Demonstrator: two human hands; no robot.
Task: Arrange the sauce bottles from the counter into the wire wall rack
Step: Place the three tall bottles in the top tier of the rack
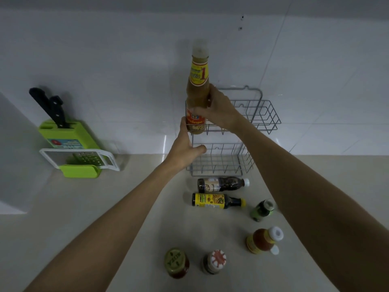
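A grey two-tier wire wall rack (263, 114) hangs on the white tiled wall. A tall bottle of yellowish sauce (197, 81) with a white cap stands upright at the left end of the upper tier. My right hand (219, 110) is wrapped around its middle. My left hand (185, 142) touches the bottle's base and the rack's left front corner. On the counter below lie a dark bottle (221, 184) and a yellow-labelled bottle (216, 200). Upright near them stand a green bottle (262, 209), an orange-sauce bottle (263, 240), a green-lidded jar (176, 263) and a small red-capped bottle (213, 262).
A green knife block (67, 133) with black-handled knives leans on the wall at left, with a white-framed grater (84, 159) on a green holder in front of it. The beige counter (94, 207) runs along the wall. The rack's lower tier (221, 165) holds nothing.
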